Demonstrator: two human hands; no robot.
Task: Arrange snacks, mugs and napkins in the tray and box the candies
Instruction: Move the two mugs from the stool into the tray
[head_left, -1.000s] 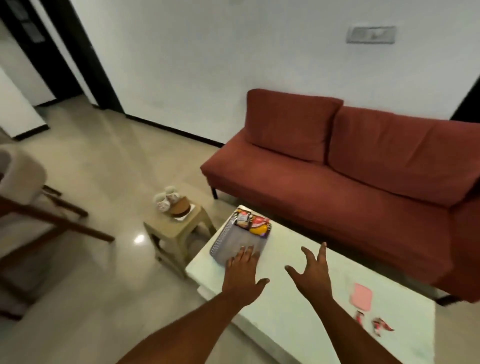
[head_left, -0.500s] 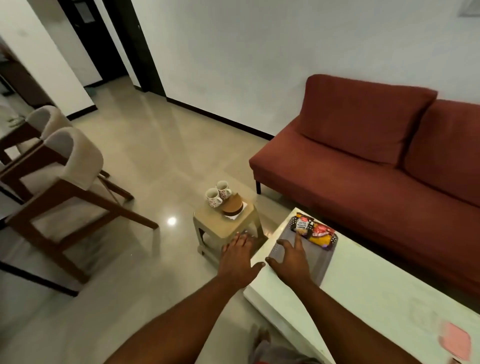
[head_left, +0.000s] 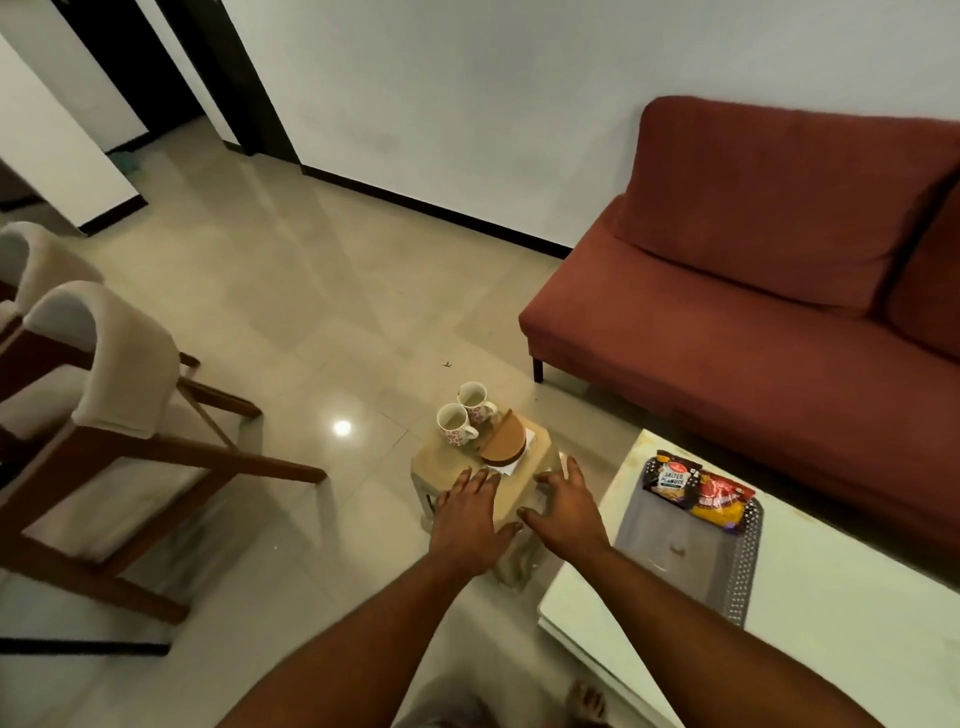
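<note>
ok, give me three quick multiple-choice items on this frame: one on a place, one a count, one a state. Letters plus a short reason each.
1. Where do the mugs stand?
A. on the small stool
B. in the tray
C. on the sofa

2. How many snack packets lie in the tray?
A. none
B. two
C. four

3. What are the hands doing?
A. each grips a mug
B. open, holding nothing
C. lifting the tray

Answers:
1 A: both mugs sit at the far side of the stool.
2 B: a peanut packet and a red and yellow packet lie at the tray's far end.
3 B: left hand and right hand are spread over the stool, empty.
</note>
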